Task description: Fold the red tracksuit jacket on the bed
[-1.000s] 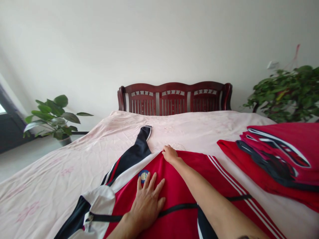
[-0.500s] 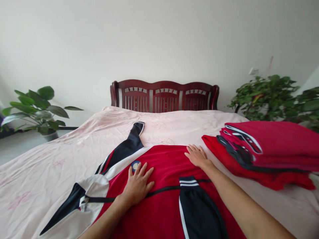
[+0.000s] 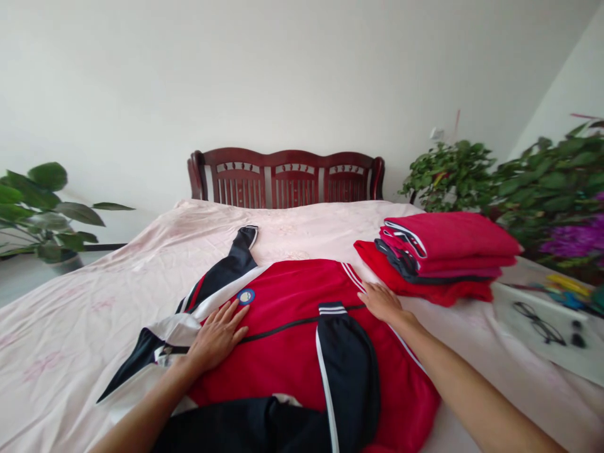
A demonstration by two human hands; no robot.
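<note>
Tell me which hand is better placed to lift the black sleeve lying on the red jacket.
Right, likely: the right hand rests beside the sleeve's cuff; the left hand lies farther off, by the badge.

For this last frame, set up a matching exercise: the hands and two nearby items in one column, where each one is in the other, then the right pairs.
Column 1
1. Left hand
2. Right hand
3. Folded stack of red garments
4. Dark-framed eyeglasses

Column 2
A. On a flat white board
B. On the pale pink bedsheet, right of the jacket
C. Flat on the red track jacket, beside its round blue badge
D. At the jacket's white-striped edge

Pairs: 1-C, 2-D, 3-B, 4-A
</note>
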